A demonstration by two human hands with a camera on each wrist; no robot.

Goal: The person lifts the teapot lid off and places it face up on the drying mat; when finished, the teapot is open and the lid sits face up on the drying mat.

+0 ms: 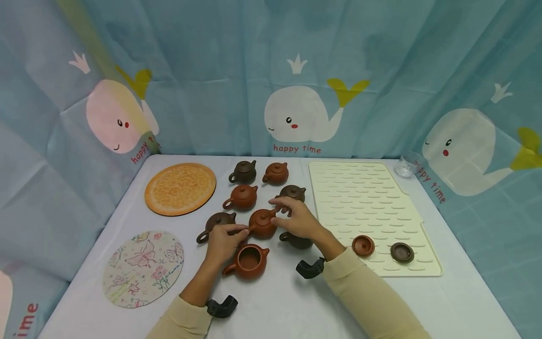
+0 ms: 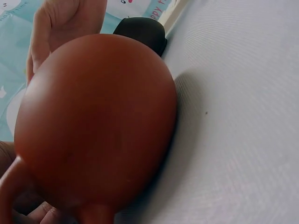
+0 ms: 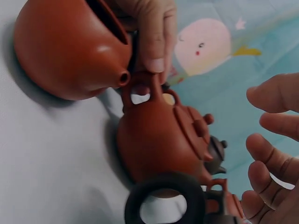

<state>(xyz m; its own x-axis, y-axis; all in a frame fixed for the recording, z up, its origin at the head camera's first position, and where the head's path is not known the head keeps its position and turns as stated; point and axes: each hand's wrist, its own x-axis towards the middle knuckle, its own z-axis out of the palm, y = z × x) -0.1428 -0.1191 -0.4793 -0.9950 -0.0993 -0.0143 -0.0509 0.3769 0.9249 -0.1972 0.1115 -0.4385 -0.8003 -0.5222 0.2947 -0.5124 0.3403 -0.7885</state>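
Observation:
In the head view my left hand pinches the handle of a lidded reddish-brown teapot in the middle of the table. The right wrist view also shows left-hand fingers on that handle. My right hand hovers at the spout side of this teapot, fingers loosely spread and holding nothing. Nearer me stands a red teapot without a lid; its round body fills much of the left wrist view. A dark teapot is partly hidden under my right hand, and another dark teapot sits behind my left.
Behind stand more lidded teapots, dark and red. On the cream mat at right lie a red lid and a dark lid. Round mats lie at left; a clear cup stands back right.

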